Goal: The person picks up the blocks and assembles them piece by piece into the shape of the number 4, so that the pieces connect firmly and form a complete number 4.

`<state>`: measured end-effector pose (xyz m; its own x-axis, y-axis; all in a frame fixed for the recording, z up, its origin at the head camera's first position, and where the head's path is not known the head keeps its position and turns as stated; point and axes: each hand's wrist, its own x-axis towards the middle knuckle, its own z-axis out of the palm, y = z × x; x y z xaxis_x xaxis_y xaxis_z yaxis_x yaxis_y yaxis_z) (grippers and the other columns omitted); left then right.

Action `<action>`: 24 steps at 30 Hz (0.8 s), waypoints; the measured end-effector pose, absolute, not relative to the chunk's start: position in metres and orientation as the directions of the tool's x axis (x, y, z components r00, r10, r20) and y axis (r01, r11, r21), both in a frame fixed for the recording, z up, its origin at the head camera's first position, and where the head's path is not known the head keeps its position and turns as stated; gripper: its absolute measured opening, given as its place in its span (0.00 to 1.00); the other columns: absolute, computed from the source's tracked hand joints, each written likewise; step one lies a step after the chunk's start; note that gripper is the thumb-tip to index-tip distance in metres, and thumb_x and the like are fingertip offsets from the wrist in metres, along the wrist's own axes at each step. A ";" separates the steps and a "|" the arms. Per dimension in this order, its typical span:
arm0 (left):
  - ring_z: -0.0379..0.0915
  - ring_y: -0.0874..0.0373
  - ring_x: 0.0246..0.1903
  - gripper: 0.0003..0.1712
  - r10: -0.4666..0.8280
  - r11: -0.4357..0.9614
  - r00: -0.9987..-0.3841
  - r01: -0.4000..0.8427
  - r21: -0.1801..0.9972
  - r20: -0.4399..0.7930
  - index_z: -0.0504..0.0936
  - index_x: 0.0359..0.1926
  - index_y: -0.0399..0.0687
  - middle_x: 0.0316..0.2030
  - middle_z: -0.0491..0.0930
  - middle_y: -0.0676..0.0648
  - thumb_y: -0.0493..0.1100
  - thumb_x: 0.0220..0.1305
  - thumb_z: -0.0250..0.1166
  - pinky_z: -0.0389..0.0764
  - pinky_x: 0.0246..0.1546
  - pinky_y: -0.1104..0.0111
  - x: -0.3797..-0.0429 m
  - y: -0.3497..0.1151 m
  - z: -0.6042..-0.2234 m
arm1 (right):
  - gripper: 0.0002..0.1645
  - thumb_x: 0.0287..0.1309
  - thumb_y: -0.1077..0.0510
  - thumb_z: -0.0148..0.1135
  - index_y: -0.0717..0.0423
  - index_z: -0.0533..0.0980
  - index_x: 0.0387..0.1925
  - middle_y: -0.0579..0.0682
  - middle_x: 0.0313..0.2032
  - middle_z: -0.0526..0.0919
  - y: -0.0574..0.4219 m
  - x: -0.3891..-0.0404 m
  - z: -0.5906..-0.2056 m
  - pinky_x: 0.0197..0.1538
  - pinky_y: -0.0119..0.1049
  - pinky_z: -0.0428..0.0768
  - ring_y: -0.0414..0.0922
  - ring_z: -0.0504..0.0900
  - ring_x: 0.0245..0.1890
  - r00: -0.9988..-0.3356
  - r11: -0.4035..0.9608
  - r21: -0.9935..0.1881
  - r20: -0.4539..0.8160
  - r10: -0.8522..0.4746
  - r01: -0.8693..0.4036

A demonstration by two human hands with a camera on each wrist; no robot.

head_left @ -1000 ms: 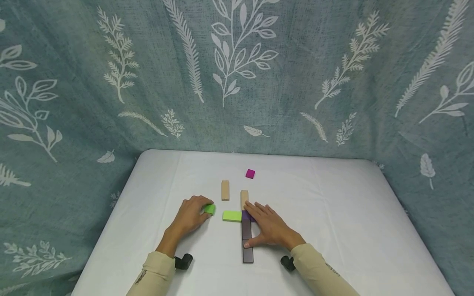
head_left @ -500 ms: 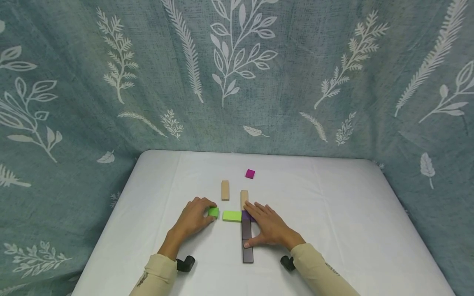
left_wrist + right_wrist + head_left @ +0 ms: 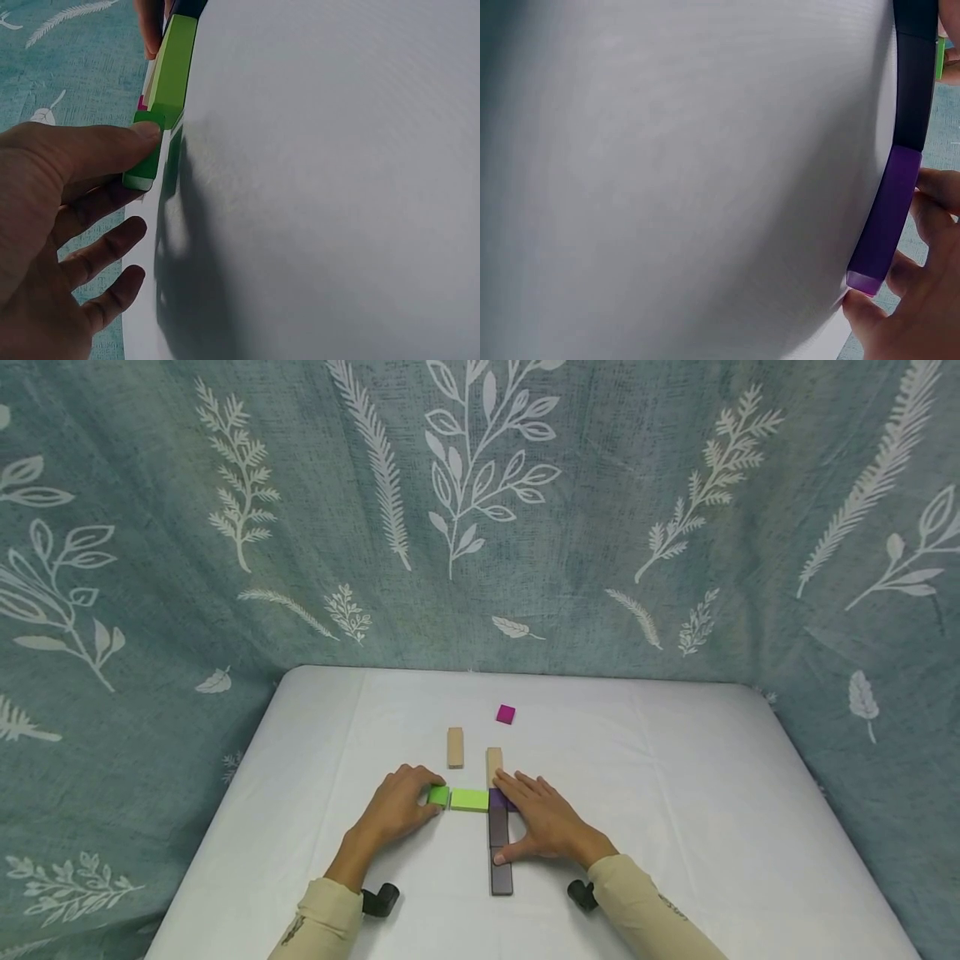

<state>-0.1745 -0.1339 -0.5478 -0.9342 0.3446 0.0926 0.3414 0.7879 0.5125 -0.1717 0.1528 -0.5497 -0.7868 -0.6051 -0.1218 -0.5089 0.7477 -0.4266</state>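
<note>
My left hand pinches a small green block between thumb and finger. In the left wrist view the green block sits close by the end of a lime block; a narrow gap shows from above. The lime block's other end meets a purple block. My right hand lies spread over the purple block, its fingers mostly straight, thumb on one of two dark grey blocks laid end to end. The right wrist view shows fingers beside the purple block. A tan block lies beyond the fingertips.
Another tan block lies apart, beyond the lime one. A magenta cube is farther back. All lie on a white-covered table, with a leaf-patterned teal curtain behind it.
My left hand has moved right with the green block, turning it square and bringing it up close to the lime block. The right hand has stayed in place.
</note>
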 end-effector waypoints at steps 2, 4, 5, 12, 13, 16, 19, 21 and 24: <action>0.75 0.53 0.45 0.20 0.346 0.786 -0.934 0.342 0.515 0.091 0.87 0.49 0.49 0.45 0.84 0.52 0.43 0.54 0.78 0.74 0.49 0.55 -0.174 -0.133 -0.548 | 0.76 0.38 0.20 0.72 0.52 0.52 0.80 0.48 0.79 0.52 0.153 -0.171 -0.549 0.75 0.58 0.48 0.55 0.52 0.77 -0.787 0.747 -0.430 -0.121 -0.605 -0.507; 0.75 0.53 0.45 0.20 0.348 0.785 -0.933 0.343 0.515 0.091 0.87 0.50 0.49 0.45 0.84 0.52 0.43 0.55 0.78 0.74 0.49 0.55 -0.175 -0.133 -0.549 | 0.76 0.38 0.21 0.73 0.52 0.52 0.80 0.48 0.79 0.52 0.153 -0.171 -0.549 0.75 0.58 0.48 0.55 0.52 0.77 -0.788 0.746 -0.434 -0.120 -0.603 -0.505; 0.75 0.53 0.45 0.20 0.349 0.783 -0.933 0.344 0.517 0.092 0.87 0.50 0.49 0.45 0.84 0.52 0.43 0.55 0.78 0.74 0.50 0.55 -0.175 -0.133 -0.549 | 0.76 0.38 0.21 0.73 0.52 0.52 0.80 0.47 0.79 0.52 0.153 -0.171 -0.549 0.75 0.58 0.48 0.55 0.51 0.77 -0.789 0.747 -0.434 -0.121 -0.603 -0.504; 0.75 0.54 0.45 0.20 0.353 0.781 -0.931 0.349 0.518 0.095 0.87 0.49 0.49 0.45 0.84 0.52 0.43 0.54 0.78 0.74 0.48 0.56 -0.174 -0.132 -0.552 | 0.76 0.38 0.21 0.73 0.51 0.51 0.80 0.47 0.79 0.52 0.153 -0.170 -0.550 0.75 0.57 0.47 0.54 0.51 0.78 -0.787 0.744 -0.439 -0.122 -0.605 -0.504; 0.75 0.54 0.45 0.20 0.353 0.781 -0.931 0.350 0.518 0.095 0.87 0.49 0.49 0.45 0.84 0.52 0.43 0.54 0.78 0.74 0.48 0.56 -0.174 -0.132 -0.552 | 0.76 0.38 0.21 0.73 0.51 0.51 0.80 0.47 0.79 0.52 0.153 -0.170 -0.550 0.75 0.57 0.47 0.54 0.51 0.78 -0.786 0.743 -0.440 -0.122 -0.606 -0.505; 0.75 0.54 0.44 0.20 0.354 0.777 -0.930 0.352 0.521 0.100 0.87 0.49 0.49 0.45 0.84 0.52 0.43 0.54 0.78 0.74 0.48 0.56 -0.175 -0.131 -0.552 | 0.76 0.38 0.21 0.72 0.51 0.51 0.80 0.47 0.79 0.52 0.154 -0.171 -0.550 0.75 0.57 0.47 0.54 0.51 0.78 -0.786 0.743 -0.435 -0.118 -0.607 -0.509; 0.75 0.54 0.44 0.20 0.356 0.776 -0.929 0.357 0.521 0.106 0.87 0.49 0.49 0.44 0.84 0.52 0.42 0.54 0.79 0.74 0.48 0.56 -0.175 -0.131 -0.552 | 0.76 0.38 0.20 0.72 0.51 0.51 0.80 0.47 0.79 0.52 0.154 -0.171 -0.550 0.75 0.57 0.48 0.55 0.51 0.77 -0.786 0.743 -0.431 -0.115 -0.608 -0.512; 0.75 0.54 0.43 0.20 0.358 0.775 -0.928 0.359 0.520 0.108 0.87 0.49 0.49 0.44 0.84 0.52 0.42 0.54 0.79 0.74 0.47 0.56 -0.175 -0.130 -0.553 | 0.76 0.38 0.20 0.72 0.52 0.51 0.80 0.47 0.79 0.52 0.154 -0.171 -0.550 0.75 0.57 0.48 0.55 0.52 0.77 -0.786 0.742 -0.432 -0.113 -0.608 -0.512; 0.75 0.55 0.43 0.20 0.357 0.774 -0.929 0.355 0.525 0.103 0.87 0.49 0.49 0.44 0.84 0.52 0.42 0.54 0.79 0.74 0.47 0.56 -0.174 -0.130 -0.553 | 0.76 0.38 0.20 0.72 0.52 0.51 0.80 0.48 0.79 0.52 0.154 -0.171 -0.550 0.75 0.57 0.48 0.55 0.52 0.77 -0.785 0.742 -0.433 -0.114 -0.608 -0.512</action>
